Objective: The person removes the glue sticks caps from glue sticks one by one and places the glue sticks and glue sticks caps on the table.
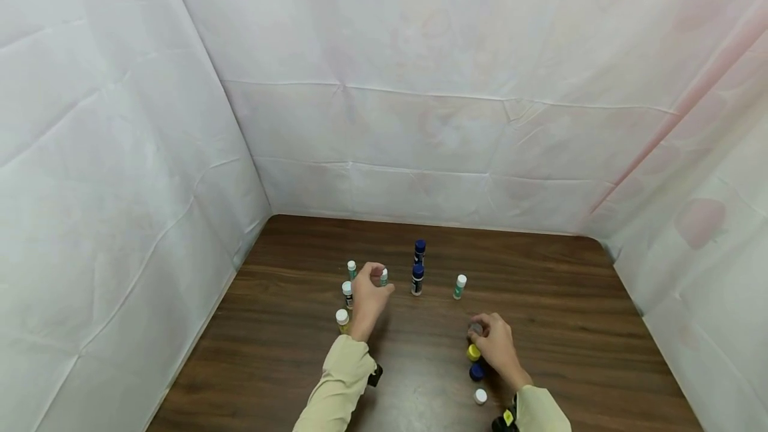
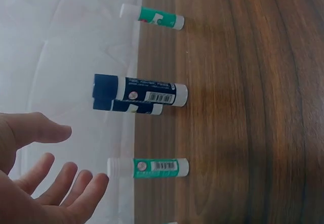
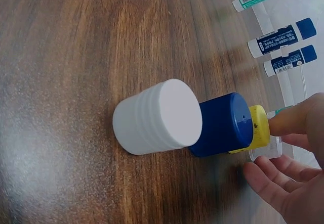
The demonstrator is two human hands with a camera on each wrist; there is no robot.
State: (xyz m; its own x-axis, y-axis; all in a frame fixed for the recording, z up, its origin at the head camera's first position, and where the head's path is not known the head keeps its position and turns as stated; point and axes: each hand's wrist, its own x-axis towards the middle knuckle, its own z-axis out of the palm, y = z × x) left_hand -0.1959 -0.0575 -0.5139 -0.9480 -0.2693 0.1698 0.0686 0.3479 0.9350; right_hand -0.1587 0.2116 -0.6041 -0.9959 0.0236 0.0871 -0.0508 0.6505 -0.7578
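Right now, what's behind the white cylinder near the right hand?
In the right wrist view, a dark blue cylinder, then a yellow one, then a clear one at the right hand. The white cylinder covers part of the blue; that part can't be seen there.

It's a cloth-walled booth, home or workplace we can't tell! Pale creased sheeting lines the table's far edge, turning at both far corners down the sides.
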